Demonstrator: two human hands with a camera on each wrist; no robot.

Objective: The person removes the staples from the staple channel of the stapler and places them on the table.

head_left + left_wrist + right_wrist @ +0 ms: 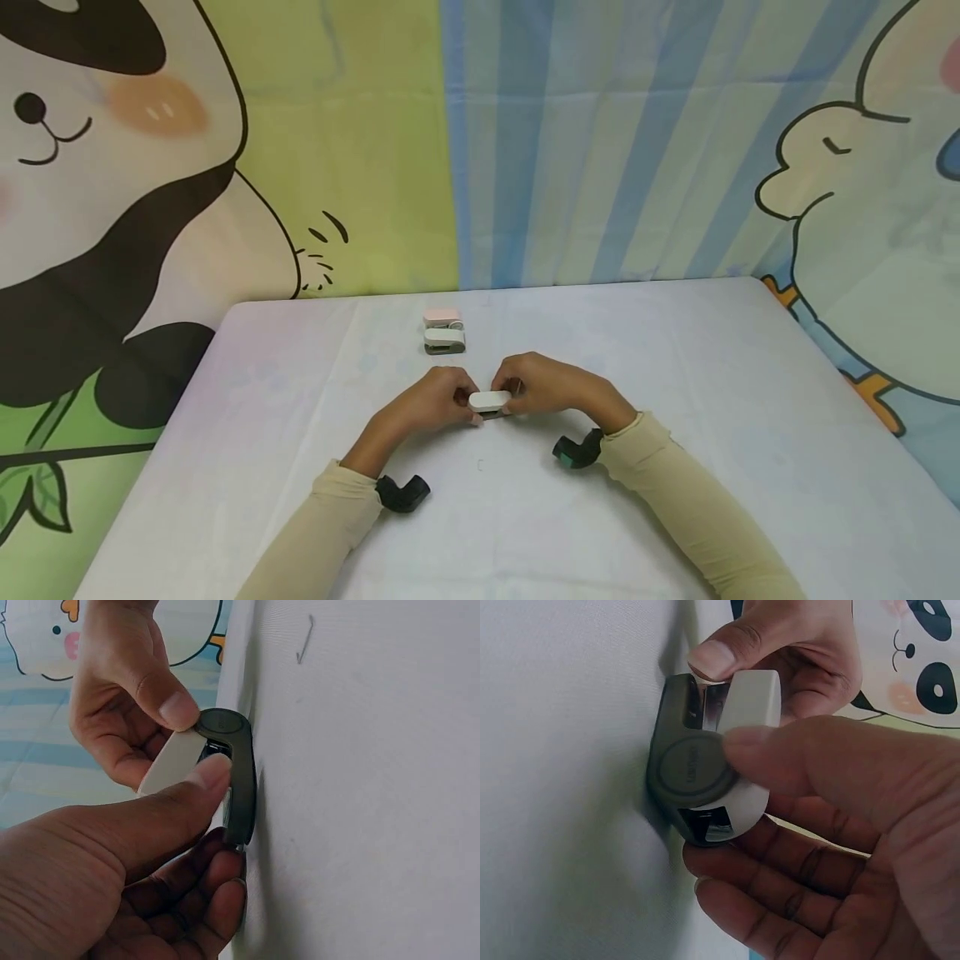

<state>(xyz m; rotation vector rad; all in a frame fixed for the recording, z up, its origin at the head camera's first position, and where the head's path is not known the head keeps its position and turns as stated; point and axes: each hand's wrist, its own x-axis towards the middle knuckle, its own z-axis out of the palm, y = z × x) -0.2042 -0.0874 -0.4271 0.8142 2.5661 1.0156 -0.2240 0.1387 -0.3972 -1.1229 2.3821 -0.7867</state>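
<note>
— What escapes us?
— The left hand [437,400] and right hand [546,386] partly cover the stapler [682,780]; we find its lettering [692,763] too blurred to read.
— Elsewhere?
— We cannot identify the small pink item [441,317]; the head view's edge crops the printed panda [97,192].

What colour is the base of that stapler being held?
Dark greyish green; the stapler's base shows best in the left wrist view.

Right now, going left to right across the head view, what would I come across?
Panda print, left hand, stapler held in both hands, right hand, white cartoon figure.
</note>
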